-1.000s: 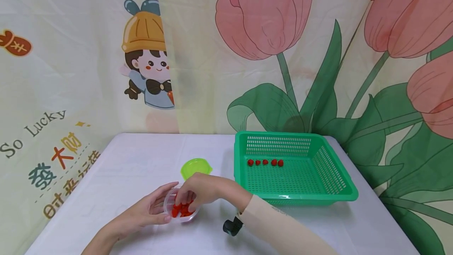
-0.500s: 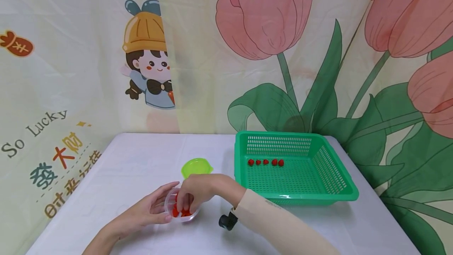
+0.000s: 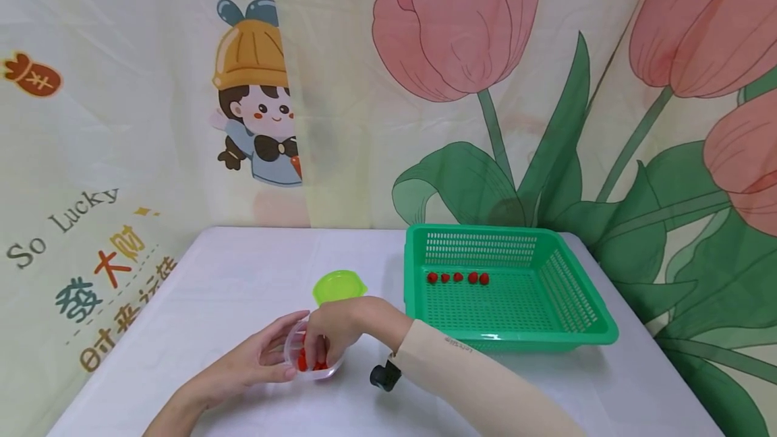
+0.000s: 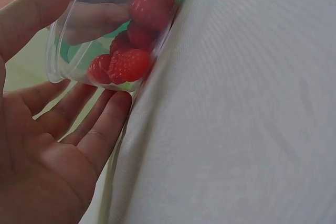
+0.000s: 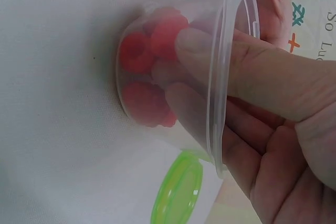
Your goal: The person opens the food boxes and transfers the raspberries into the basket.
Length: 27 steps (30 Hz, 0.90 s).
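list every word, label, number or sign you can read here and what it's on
"So Lucky": backdrop
"發大财": backdrop, below that
"时来…": backdrop, lowest line; the rest partly hidden by the table
A mark like "¥": printed red pouch on the backdrop
Lettering on the right sleeve: too small to read

"How does the left hand [image 3: 257,359] sit?"
"Curved in a hold, palm facing inward — thumb [image 4: 42,11] on one side, fingers [image 4: 105,129] on the other. What shows of the left forearm [image 3: 174,415] is bare."
"And the right hand [image 3: 335,330]?"
"Close beside the left, knuckles up, thumb and fingers pointing down. The wrist bends, and the right forearm [image 3: 479,376] slants in from the lower right — sleeved in beige."
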Available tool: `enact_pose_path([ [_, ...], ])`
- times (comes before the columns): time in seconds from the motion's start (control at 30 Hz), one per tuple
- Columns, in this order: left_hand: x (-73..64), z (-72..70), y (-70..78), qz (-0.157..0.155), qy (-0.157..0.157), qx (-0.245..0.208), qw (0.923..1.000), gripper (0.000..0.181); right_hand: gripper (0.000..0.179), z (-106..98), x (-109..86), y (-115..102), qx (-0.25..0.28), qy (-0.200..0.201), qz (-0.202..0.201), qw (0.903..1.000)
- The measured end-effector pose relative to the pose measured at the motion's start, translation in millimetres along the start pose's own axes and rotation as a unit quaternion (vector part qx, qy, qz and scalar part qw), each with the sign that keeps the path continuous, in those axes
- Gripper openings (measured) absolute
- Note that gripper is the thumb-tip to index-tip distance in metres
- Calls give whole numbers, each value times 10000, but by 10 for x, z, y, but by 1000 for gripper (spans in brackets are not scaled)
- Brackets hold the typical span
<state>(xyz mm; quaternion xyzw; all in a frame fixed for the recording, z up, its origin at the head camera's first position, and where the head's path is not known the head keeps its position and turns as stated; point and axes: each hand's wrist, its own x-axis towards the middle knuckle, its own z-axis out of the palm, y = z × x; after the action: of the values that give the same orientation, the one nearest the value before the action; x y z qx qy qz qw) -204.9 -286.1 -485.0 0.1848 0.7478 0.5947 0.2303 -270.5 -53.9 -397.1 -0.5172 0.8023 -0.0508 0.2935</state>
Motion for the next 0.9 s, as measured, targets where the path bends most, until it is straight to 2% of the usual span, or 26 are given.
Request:
enact_pose_path([
  [0.43, 12, 11, 7, -54, -1, -40, 10000, 82, 18, -3, 4, 15, 30, -69, 244, 9997],
  [0.9, 4, 9, 12, -105, -10, -74, 9999, 83, 15, -26, -72, 15, 94, -17, 193, 9998],
])
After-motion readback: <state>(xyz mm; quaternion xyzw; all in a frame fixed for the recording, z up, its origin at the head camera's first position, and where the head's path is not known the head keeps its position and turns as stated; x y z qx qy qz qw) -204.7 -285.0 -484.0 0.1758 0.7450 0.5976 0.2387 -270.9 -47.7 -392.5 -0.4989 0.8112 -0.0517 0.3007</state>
